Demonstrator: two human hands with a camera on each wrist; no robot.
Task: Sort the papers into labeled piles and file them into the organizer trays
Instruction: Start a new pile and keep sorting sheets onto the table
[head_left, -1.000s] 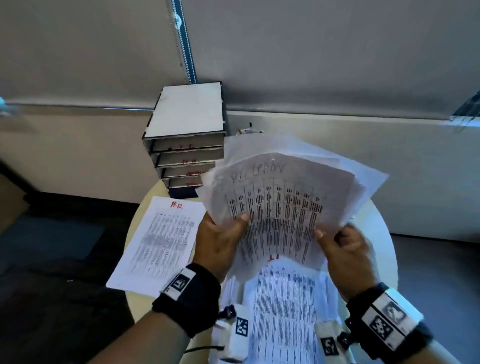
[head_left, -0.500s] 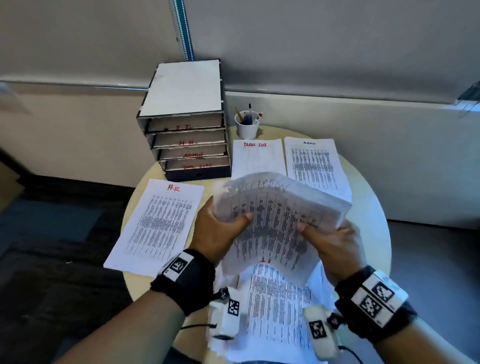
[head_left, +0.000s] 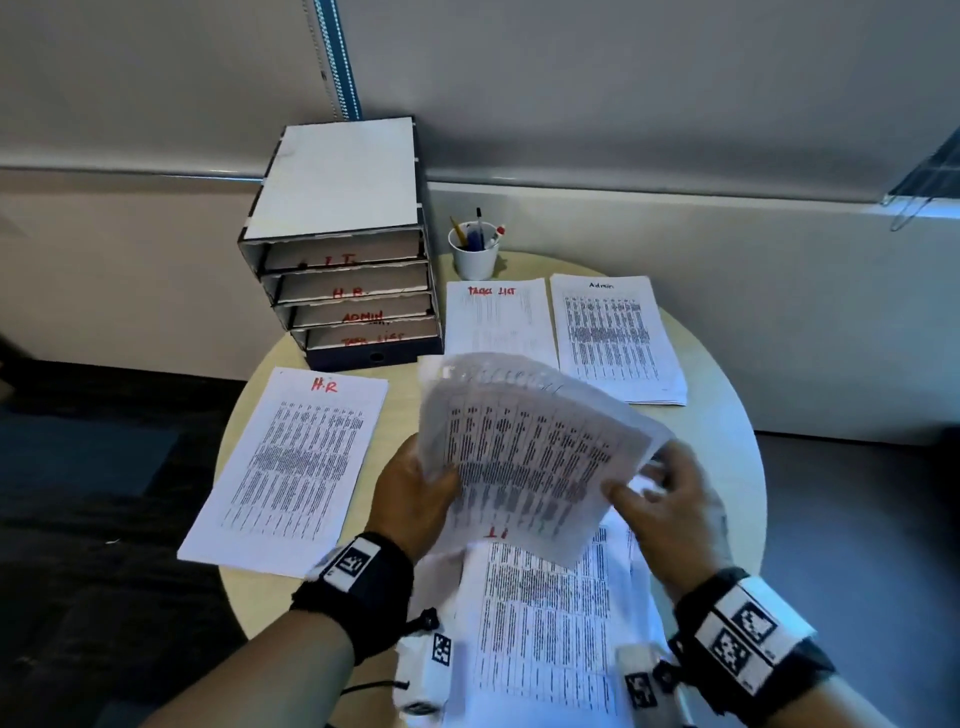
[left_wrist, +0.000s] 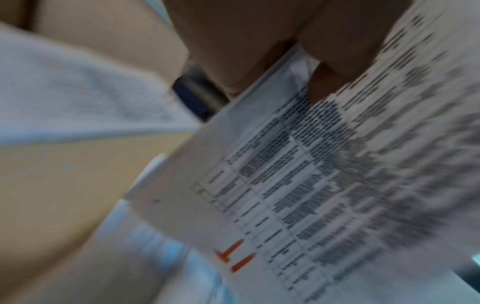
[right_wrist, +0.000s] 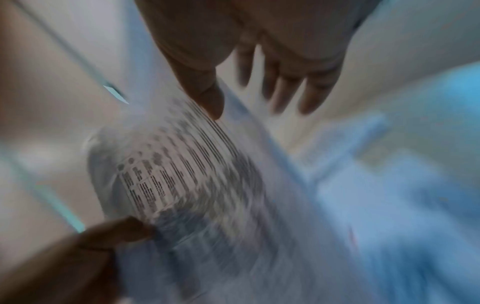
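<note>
My left hand (head_left: 423, 488) grips the left edge of a curled sheaf of printed sheets (head_left: 530, 457), thumb on top, above the near side of the round table (head_left: 722, 467). A red "IT" mark (left_wrist: 233, 257) shows at the sheaf's near edge. My right hand (head_left: 665, 499) is at the sheaf's right edge: its thumb (right_wrist: 205, 92) touches the paper and the fingers (right_wrist: 285, 92) are straight and spread. Labelled piles lie flat: H.R (head_left: 296, 467), Task List (head_left: 498, 322), Admin (head_left: 618, 338). The organizer (head_left: 348, 182) stands at the back left with trays marked I.T., H.R., ADMIN, TASK LIST.
A loose heap of printed sheets (head_left: 545, 623) lies under my hands at the table's near edge. A white cup of pens (head_left: 474, 254) stands beside the organizer. A wall runs close behind the table; dark floor lies to the left.
The sheaf has come down from in front of the organizer to just above the table. My right hand has loosened from a pinch to straight, spread fingers.
</note>
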